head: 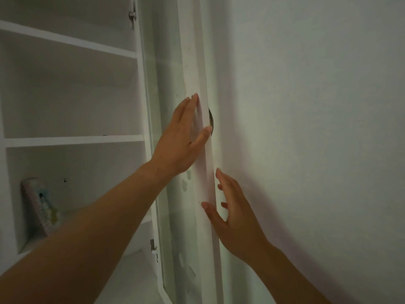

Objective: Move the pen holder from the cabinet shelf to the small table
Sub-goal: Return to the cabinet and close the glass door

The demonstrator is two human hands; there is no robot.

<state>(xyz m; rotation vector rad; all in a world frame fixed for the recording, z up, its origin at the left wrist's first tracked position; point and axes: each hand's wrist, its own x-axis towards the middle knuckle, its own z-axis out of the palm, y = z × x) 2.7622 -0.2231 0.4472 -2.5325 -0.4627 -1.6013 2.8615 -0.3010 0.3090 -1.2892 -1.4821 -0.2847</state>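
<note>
A white cabinet stands open before me, its glass door [173, 84] swung out edge-on against the wall. My left hand [182, 137] lies flat with spread fingers on the door's white frame [205, 150], near a dark round handle [211, 119]. My right hand [232, 211] is open beside the frame's outer edge lower down, its thumb touching the frame. On the lower shelf at the far left leans a patterned object [41, 205] with pale blue and yellow marks; I cannot tell whether it is the pen holder. The small table is out of view.
Three white shelves [74, 140] show inside the cabinet, the upper two bare. A plain white wall [306, 128] fills the right side, close behind the door. Metal hinges [132, 16] sit at the door's top and bottom.
</note>
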